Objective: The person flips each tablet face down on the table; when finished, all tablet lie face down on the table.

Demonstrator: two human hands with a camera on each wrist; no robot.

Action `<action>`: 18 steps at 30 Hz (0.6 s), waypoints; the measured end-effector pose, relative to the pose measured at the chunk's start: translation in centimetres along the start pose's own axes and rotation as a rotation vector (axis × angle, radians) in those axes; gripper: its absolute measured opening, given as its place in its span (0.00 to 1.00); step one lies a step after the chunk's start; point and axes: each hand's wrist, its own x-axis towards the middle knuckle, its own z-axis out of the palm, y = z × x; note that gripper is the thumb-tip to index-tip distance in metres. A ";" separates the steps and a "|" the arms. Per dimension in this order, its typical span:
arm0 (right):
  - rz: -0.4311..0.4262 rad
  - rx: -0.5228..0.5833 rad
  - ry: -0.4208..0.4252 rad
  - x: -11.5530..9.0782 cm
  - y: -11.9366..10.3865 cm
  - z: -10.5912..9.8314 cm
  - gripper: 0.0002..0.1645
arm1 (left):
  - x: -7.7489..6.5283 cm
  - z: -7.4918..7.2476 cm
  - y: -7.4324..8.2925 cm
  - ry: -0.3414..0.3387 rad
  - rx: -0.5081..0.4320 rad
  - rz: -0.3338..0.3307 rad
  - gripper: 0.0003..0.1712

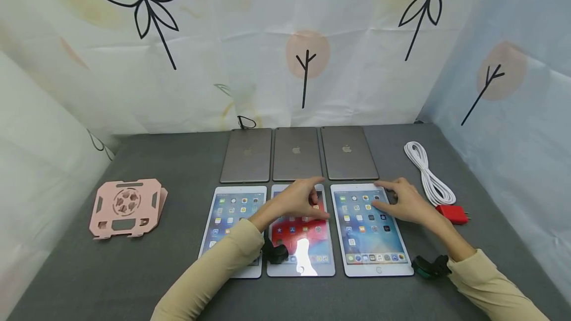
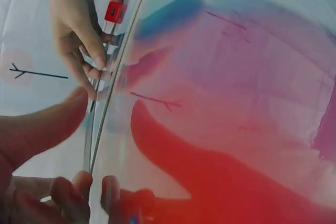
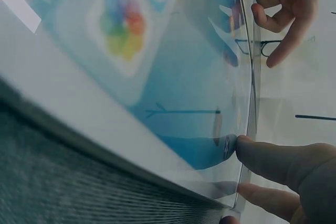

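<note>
Three white-framed tablets lie screen up in a front row: the left tablet (image 1: pixel 232 207), the middle tablet (image 1: pixel 300 249) with a red and blue screen, and the right tablet (image 1: pixel 366 232) with a blue home screen. Over the upper part of the middle one is my left hand (image 1: pixel 301 199), its thumb and forefinger spread apart and nothing held. My right hand (image 1: pixel 403 202) is at the right tablet's top right corner, thumb over the screen and a finger by the top edge. Its thumb (image 3: pixel 273 158) seems to touch the glass in the right wrist view.
Behind the row lie three grey tablets, back up: one left (image 1: pixel 246 160), one middle (image 1: pixel 296 162), one right (image 1: pixel 349 160). A pink folding stand (image 1: pixel 127 207) sits far left. To the right are a coiled white cable (image 1: pixel 428 175) and a red plug adapter (image 1: pixel 452 214).
</note>
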 end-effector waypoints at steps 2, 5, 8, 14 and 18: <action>-0.001 0.004 -0.006 -0.1 0.1 0.0 0.39 | 0.4 0.3 0.2 -0.009 -0.022 -0.017 0.54; 0.007 0.009 -0.008 -0.1 0.2 0.1 0.40 | 1.0 0.7 0.2 -0.012 -0.042 -0.035 0.54; 0.013 0.009 -0.001 -0.2 0.3 0.2 0.40 | 1.3 1.1 0.3 0.007 -0.030 -0.048 0.53; 0.015 0.018 0.008 -0.3 0.4 0.3 0.41 | 1.6 1.5 0.3 0.047 0.013 -0.059 0.49; 0.019 0.018 0.004 -0.3 0.4 0.4 0.42 | 1.6 1.8 0.3 0.070 0.081 -0.048 0.49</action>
